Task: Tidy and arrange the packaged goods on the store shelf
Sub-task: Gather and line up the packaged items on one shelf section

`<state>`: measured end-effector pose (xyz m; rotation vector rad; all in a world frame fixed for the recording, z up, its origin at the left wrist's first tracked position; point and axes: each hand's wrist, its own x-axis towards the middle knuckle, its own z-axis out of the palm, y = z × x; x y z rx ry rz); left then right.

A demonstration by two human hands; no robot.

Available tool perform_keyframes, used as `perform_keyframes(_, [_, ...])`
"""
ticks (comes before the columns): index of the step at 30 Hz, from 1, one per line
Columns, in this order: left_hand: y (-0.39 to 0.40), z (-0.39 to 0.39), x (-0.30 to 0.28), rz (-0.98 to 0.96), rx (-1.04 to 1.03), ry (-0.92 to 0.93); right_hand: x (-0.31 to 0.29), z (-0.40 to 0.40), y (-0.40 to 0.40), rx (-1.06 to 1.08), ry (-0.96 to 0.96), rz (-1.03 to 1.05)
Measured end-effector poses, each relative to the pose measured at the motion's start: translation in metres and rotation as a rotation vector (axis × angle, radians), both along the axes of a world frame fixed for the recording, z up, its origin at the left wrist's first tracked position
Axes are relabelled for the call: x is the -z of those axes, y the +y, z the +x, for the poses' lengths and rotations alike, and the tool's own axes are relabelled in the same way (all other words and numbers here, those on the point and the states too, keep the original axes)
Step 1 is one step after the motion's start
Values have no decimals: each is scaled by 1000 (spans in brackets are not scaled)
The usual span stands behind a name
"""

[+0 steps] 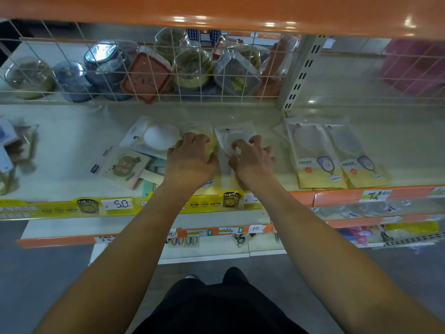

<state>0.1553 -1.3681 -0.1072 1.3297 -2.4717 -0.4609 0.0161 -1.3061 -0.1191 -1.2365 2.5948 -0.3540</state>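
Bright overhead light; glare on orange shelf edge [289,18]; wide-angle bending; soft motion blur.

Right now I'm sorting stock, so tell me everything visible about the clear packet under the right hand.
The clear packet is a flat, glossy plastic sleeve holding a pale round item, with a small dark mark near its top left corner. It lies flat on the cream shelf, far end towards the wire grid. The right hand grips its near part with curled fingers.
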Motion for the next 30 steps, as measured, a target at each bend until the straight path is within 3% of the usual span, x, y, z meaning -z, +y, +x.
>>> perform_keyframes(6, [-3, 6, -1, 14, 6, -2, -4, 2, -3, 19, -23, -24])
perform_keyframes(19, [-24, 18, -15, 2, 17, 29, -20, 17, -16, -33, 134, -213])
perform_keyframes(30, [-44, 52, -16, -25, 1, 32, -34, 62, -31, -51, 126, -236])
